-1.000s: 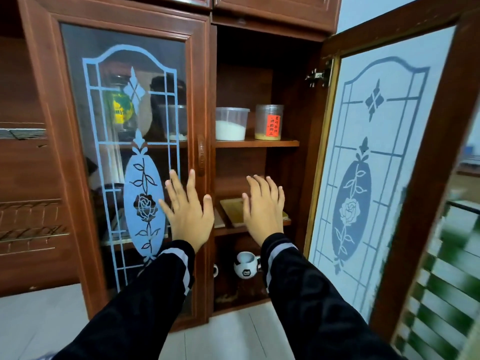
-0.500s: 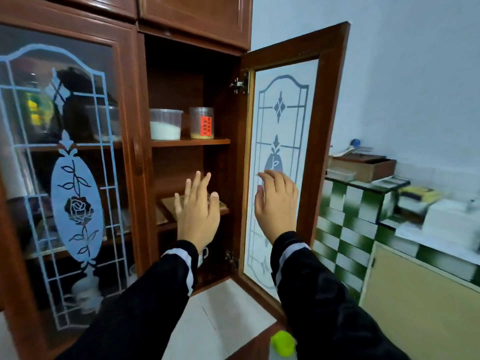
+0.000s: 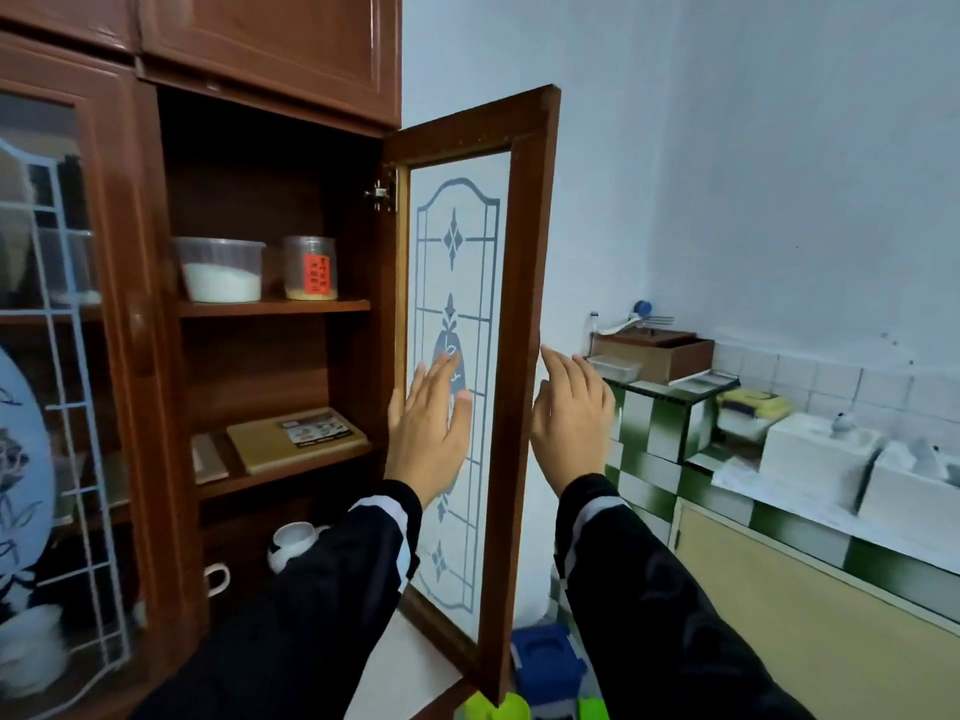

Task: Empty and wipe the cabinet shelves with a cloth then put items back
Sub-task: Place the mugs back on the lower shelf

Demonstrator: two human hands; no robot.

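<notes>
Two arms in black sleeves with white cuff stripes reach forward from the bottom of the view. Low between them are a blue plastic object [image 3: 546, 662] and a bright green object [image 3: 493, 708], too blurred to identify.

The left hand [image 3: 428, 439] is raised, back toward the camera, with fingers straight and spread and holding nothing. It is in front of the frosted glass of the open cabinet door [image 3: 519, 304]; whether it touches the glass cannot be told. The right hand [image 3: 571, 413] is flat and empty just beside the door's outer wooden edge, on the far side of it from the left hand.

Behind the door, the brown wooden cabinet [image 3: 260, 44] stands open on its right half. The upper shelf [image 3: 275, 307] holds a clear tub of white powder [image 3: 222, 270] beside a jar with a red label [image 3: 310, 267]. The middle shelf [image 3: 291, 467] holds a flat tan box [image 3: 296, 436]. Below it sits a white rounded pot [image 3: 291, 543], partly hidden by the left sleeve. The cabinet's left door [image 3: 52, 407] is closed, with etched glass.

Farther right, a green-and-white tiled counter [image 3: 654, 418] carries a cardboard box [image 3: 660, 353] and white boxes [image 3: 815, 454] against a pale blue wall [image 3: 753, 174].
</notes>
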